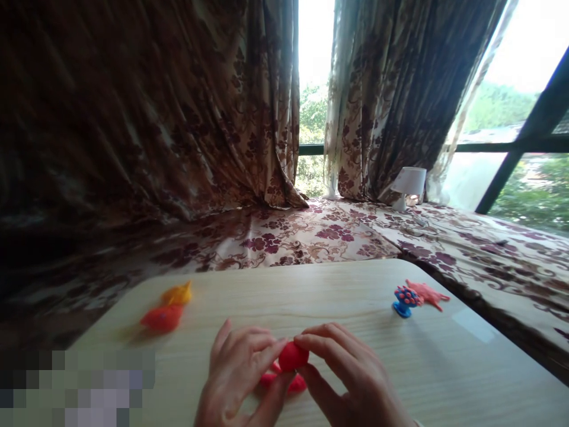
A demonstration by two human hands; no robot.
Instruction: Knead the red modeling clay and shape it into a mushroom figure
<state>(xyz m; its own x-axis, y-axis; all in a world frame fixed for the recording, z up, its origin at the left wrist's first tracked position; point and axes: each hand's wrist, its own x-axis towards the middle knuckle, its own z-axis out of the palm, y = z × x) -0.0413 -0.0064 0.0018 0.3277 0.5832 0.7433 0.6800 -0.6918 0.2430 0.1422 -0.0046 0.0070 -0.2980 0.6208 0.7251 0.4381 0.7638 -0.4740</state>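
A smooth red ball of what looks like modelling clay (294, 356) is pinched between the fingertips of both hands near the front of the table. My left hand (244, 373) grips it from the left, with thumb below and index finger on its side. From the right, my right hand (349, 373) holds it with thumb and index finger. Just beneath the ball, more red clay (297, 384) shows on the tabletop, partly hidden by my fingers and thumbs.
The pale wood-grain table (267, 290) has rounded corners. At its left lie an orange-red clay lump (162, 318) and a yellow clay piece (178, 293). At the right stand a blue figure with pink dots (405, 300) and a flat pink clay shape (427, 293). Behind is a white lamp (409, 180).
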